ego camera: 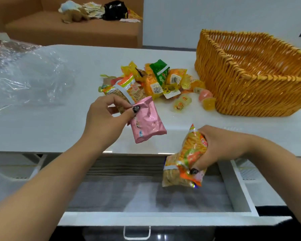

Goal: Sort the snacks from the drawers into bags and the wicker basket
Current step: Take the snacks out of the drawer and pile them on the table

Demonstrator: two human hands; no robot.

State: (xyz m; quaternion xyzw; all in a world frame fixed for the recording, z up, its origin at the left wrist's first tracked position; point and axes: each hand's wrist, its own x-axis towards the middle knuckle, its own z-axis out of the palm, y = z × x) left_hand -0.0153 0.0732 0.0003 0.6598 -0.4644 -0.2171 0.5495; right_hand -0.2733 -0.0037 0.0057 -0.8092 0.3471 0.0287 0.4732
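My left hand pinches a pink snack packet together with a brown-and-orange packet, just above the white table. My right hand grips a bunch of orange snack packets over the open drawer, whose visible floor is bare. A pile of snack packets and jelly cups lies on the table beyond my left hand. The wicker basket stands at the right, beside the pile. A clear plastic bag lies at the table's left.
The drawer's white front with a handle is pulled out toward me. A brown couch behind the table carries a black bag and crumpled things. Bare tabletop stretches between the plastic bag and the snack pile.
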